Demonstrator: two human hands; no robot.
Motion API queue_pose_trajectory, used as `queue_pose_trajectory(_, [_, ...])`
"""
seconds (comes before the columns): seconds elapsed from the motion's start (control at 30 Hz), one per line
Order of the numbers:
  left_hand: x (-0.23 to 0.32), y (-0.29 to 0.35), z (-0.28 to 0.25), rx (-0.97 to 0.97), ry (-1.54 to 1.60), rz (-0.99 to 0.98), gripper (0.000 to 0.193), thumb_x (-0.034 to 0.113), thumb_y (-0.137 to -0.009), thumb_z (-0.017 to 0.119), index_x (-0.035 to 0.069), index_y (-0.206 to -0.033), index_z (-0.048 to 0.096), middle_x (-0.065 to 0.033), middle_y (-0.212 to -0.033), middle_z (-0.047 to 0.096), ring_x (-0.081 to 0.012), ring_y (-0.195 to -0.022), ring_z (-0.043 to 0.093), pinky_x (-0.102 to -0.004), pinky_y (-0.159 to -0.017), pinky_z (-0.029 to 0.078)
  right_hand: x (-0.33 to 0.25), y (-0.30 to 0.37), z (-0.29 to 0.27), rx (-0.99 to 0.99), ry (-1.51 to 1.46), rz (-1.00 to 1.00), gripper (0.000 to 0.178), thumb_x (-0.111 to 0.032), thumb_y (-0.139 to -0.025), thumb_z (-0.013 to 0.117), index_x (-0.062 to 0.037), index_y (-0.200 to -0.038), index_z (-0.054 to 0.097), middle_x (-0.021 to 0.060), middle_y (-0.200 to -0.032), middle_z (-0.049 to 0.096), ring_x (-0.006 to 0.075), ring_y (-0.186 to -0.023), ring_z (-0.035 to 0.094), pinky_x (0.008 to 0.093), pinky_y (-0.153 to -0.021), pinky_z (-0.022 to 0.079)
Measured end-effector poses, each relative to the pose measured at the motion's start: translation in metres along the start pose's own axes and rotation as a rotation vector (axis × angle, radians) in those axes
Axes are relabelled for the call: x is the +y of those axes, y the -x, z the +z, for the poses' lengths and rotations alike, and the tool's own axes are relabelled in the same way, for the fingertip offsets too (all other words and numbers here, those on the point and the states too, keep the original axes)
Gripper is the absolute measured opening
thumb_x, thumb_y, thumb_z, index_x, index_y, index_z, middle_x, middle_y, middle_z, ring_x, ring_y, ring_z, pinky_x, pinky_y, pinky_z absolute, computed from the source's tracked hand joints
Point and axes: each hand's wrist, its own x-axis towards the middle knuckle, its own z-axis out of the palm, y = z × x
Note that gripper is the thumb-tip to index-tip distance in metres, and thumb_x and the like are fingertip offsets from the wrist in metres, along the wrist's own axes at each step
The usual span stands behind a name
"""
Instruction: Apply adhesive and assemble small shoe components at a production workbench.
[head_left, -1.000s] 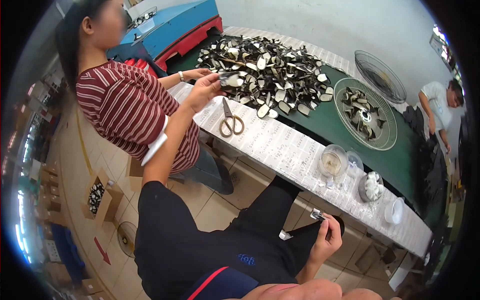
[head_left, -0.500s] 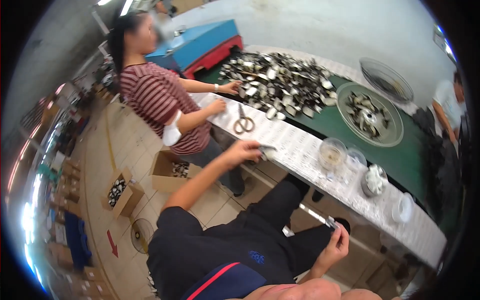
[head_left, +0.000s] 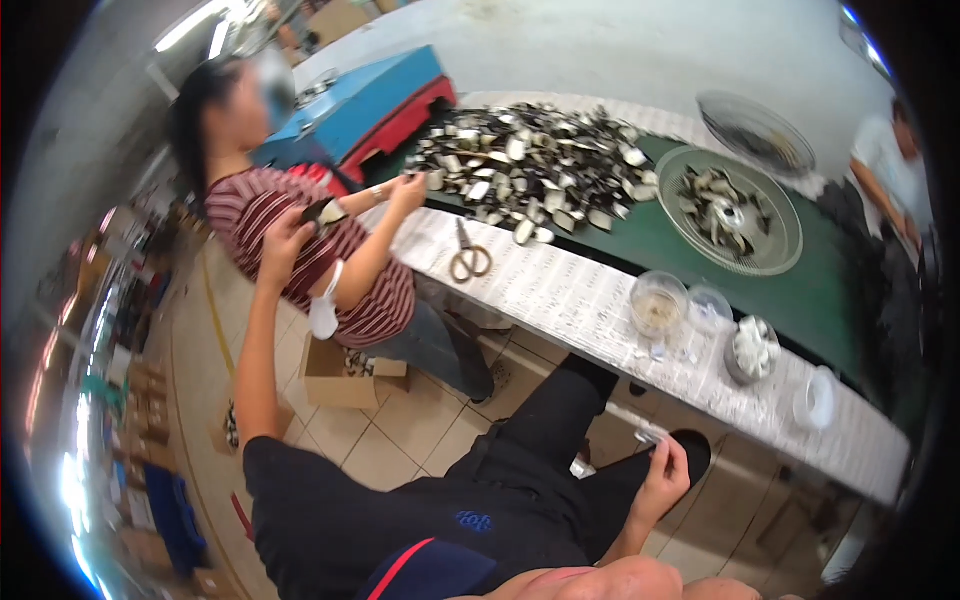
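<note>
My left hand (head_left: 283,248) is raised at the far left on an outstretched arm. Its closed fingers pinch a curved black-and-white piece (head_left: 326,213), which appears in front of the co-worker's striped sleeve. Low on the right, over my dark trouser leg, my right hand (head_left: 664,486) holds a small silvery object (head_left: 650,435) between thumb and fingers; its kind is too small to make out. A large heap of similar black-and-white pieces (head_left: 540,170) lies on the green tabletop (head_left: 610,245). Several more are in a round mesh tray (head_left: 790,225).
A co-worker in a striped shirt (head_left: 300,215) stands left at the table. Scissors (head_left: 465,255) lie on its pale near strip (head_left: 560,290), with a clear tub (head_left: 658,305), a cup of white material (head_left: 752,350) and a translucent cup (head_left: 816,398). A cardboard box (head_left: 345,385) stands on the floor.
My left hand has swung from the table's near edge out to the left and up, still holding a piece. My right hand has stayed nearly in place. The co-worker's hands have come together.
</note>
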Motion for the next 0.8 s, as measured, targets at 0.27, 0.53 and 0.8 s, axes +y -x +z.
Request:
queue_pose_trajectory(0.27, [-0.004, -0.072, 0.036, -0.017, -0.002, 0.091, 0.026, 0.016, -0.093, 0.062, 0.0, -0.113, 0.06, 0.0053, -0.088, 0.056, -0.0031, -0.077, 0.048, -0.0176, -0.066, 0.038, -0.015, 0.002, 0.008, -0.033, -0.182, -0.006, 0.013, -0.004, -0.093, 0.056, 0.0069, -0.097, 0.063, 0.0109, -0.1, 0.066, 0.0149, -0.091, 0.06, 0.0263, -0.085, 0.046])
queue_pose_trajectory(0.53, [0.006, -0.161, 0.132, 0.237, 0.25, -0.026, 0.022, 0.023, -0.089, 0.067, 0.002, -0.094, 0.067, 0.0003, -0.076, 0.065, -0.0081, -0.067, 0.058, -0.0225, -0.059, 0.045, -0.003, 0.018, -0.082, 0.142, -0.179, -0.186, 0.013, -0.007, -0.094, 0.058, 0.0024, -0.098, 0.066, 0.0027, -0.094, 0.065, 0.0058, -0.074, 0.051, 0.0194, -0.068, 0.042])
queue_pose_trajectory(0.8, [0.239, 0.061, 0.375, -0.601, 0.78, -0.14, 0.022, 0.008, -0.09, 0.063, -0.001, -0.11, 0.062, -0.0047, -0.097, 0.067, -0.0131, -0.088, 0.064, -0.0311, -0.082, 0.054, -0.016, 0.018, -0.13, 0.368, -0.224, -0.041, 0.013, -0.004, -0.094, 0.055, 0.0042, -0.098, 0.065, 0.0059, -0.098, 0.066, 0.0088, -0.083, 0.056, 0.0218, -0.076, 0.045])
